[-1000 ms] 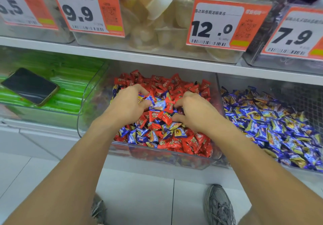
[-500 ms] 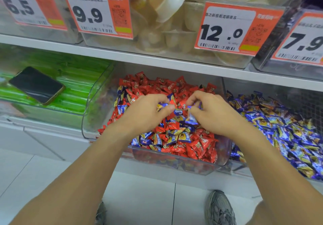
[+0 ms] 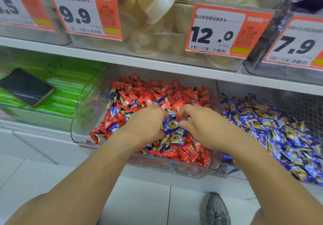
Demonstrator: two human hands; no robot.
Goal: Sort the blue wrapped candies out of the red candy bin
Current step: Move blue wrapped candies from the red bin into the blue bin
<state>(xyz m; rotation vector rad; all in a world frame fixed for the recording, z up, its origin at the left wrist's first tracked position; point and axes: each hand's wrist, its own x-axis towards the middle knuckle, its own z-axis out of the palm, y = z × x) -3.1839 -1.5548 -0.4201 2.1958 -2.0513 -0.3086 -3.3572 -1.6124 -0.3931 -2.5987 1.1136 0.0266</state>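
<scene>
Hands in red candy bin (image 3: pixel 83 119) at centre; left hand (image 3: pixel 145 126) and right hand (image 3: pixel 206 128) both curl fingers around blue wrapped candies (image 3: pixel 172 126) bunched between them; blue candy bin (image 3: pixel 297 105) at 3 o'clock; phone (image 3: pixel 26 86) at 9 o'clock.

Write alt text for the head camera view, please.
Two bare hands, left hand and right hand, gather blue candies in a clear bin of red candies. A bin of blue candy sits just right.
</scene>
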